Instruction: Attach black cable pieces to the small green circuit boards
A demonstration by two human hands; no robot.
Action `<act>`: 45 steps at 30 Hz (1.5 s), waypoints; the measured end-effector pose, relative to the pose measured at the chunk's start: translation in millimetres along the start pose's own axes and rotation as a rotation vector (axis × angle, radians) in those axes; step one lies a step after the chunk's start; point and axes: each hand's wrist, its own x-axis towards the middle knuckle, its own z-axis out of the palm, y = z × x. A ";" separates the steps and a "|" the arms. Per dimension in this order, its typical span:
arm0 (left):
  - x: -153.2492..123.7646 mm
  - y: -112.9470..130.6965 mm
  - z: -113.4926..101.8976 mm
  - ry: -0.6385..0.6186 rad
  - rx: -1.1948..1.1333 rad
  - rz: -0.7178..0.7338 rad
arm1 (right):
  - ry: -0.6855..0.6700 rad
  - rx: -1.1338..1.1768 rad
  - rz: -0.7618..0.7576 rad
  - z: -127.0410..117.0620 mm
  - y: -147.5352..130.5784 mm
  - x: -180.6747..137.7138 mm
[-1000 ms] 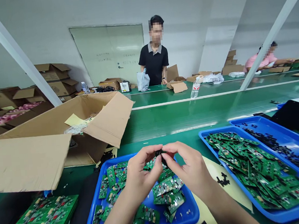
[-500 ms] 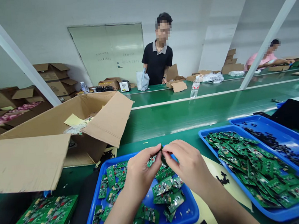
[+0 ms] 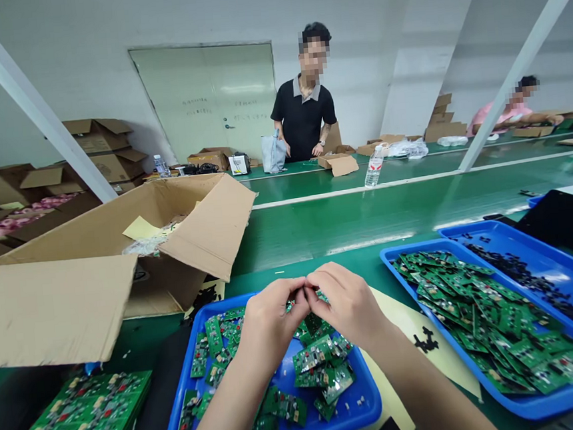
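My left hand and my right hand meet fingertip to fingertip above a blue tray of small green circuit boards. Both hands are closed in a pinch on a small green circuit board between them, mostly hidden by the fingers. The hands hover over the tray's far half. A second blue tray to the right holds a large heap of green boards.
An open cardboard box stands at left. Green board panels lie at bottom left. A third blue tray with small black parts sits far right. A water bottle and a standing person are across the green conveyor; another person sits far right.
My hands have drawn closer together and dropped slightly towards the tray, with the fingertips now touching. The standing person across the belt has shifted a little to the right.
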 end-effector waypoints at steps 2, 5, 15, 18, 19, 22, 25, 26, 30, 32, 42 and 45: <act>-1.5 -2.5 1.4 0.047 0.051 0.027 | 0.020 0.011 0.048 5.7 2.7 -0.6; -2.0 -3.4 -2.3 0.118 0.056 0.014 | 0.111 0.079 0.267 4.6 17.0 1.4; -0.2 5.1 1.8 0.163 -0.377 -0.202 | -0.038 0.892 0.832 -7.5 -6.0 -37.3; -5.4 9.0 17.8 0.160 -0.419 -0.164 | 0.019 0.919 0.883 -2.8 -21.4 -59.3; -7.0 10.5 23.2 0.131 -0.427 -0.161 | 0.038 0.913 0.900 -3.5 -22.3 -65.0; -9.8 13.2 35.9 0.027 -0.437 -0.153 | 0.078 0.880 0.959 -17.2 -7.7 -78.0; -8.9 11.4 39.5 -0.023 -0.430 -0.147 | 0.139 0.691 1.023 -50.6 32.9 -92.3; -7.6 9.6 38.9 -0.041 -0.425 -0.145 | 0.118 0.591 1.043 -65.1 50.0 -99.0; -0.2 -0.2 34.6 -0.089 -0.381 -0.102 | 0.144 0.086 1.257 -120.7 111.8 -131.9; 2.4 -4.1 34.0 -0.086 -0.347 -0.069 | 0.154 -0.008 1.315 -136.9 131.1 -145.2; 3.8 -8.3 34.7 -0.174 -0.228 0.010 | 0.173 0.152 1.412 -137.4 118.1 -140.6; 2.5 -6.0 39.3 -0.271 -0.167 0.029 | 0.060 0.442 1.449 -117.0 85.0 -142.5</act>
